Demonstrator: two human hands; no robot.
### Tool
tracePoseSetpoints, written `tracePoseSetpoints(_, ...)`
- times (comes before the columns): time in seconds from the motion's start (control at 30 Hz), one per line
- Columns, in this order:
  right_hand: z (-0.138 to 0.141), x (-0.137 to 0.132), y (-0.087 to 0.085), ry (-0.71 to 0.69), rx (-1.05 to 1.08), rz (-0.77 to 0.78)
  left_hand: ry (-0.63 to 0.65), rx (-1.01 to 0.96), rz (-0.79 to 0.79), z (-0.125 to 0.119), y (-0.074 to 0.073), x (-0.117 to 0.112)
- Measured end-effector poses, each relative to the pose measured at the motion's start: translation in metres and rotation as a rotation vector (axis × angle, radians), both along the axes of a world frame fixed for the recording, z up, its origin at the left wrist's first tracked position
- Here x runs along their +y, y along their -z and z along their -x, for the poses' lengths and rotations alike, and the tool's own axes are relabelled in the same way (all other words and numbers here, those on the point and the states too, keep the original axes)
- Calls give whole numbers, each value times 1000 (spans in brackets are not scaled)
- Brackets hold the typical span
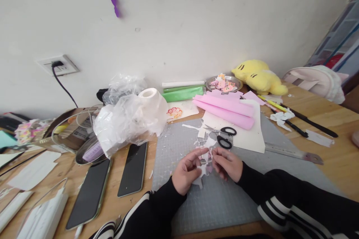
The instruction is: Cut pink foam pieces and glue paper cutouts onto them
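Above the grey cutting mat [185,213] both hands meet at small paper pieces. My left hand [186,170] is closed, thumb and fingers on a white and pink paper cutout [204,170]. Close beside it, my right hand [228,164] pinches at the same cutout's right edge; its fingertips partly hide what they grip. Just beyond the hands lie black-handled scissors [225,142], blades pointing left among white paper scraps [211,142]. A cream paper sheet [256,138] lies behind the right hand, with folded pink paper [227,110] on it.
Two phones [133,171] lie left, near a plastic bag [120,119] and paper roll [148,99]. Green rolls [183,94] and a plate [239,84] of cutouts stand by the wall. Right are a yellow plush toy [260,76], a steel ruler [294,153] and black-handled tools [316,123].
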State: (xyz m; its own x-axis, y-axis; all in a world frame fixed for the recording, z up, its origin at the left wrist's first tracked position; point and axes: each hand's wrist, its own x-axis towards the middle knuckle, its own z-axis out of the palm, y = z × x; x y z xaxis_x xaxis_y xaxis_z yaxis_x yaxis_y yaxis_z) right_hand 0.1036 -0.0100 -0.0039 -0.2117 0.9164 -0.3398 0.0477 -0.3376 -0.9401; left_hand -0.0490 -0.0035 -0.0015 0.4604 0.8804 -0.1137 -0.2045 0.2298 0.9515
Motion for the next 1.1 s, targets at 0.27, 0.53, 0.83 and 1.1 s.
tracePoseSetpoints(0.27,-2,3,-3,128,69,15,-14,-44,15,-1,1,1)
tracePoseSetpoints(0.53,2,0,-3,-69,38,56,-17,-29,-4,1,3,0)
tracePoseSetpoints(0.83,4,-8,2,-133,1,-12,37,45,18,1,0,0)
tracePoseSetpoints(1.1,-1,-1,-8,25,55,-88,23,45,30,0,-1,0)
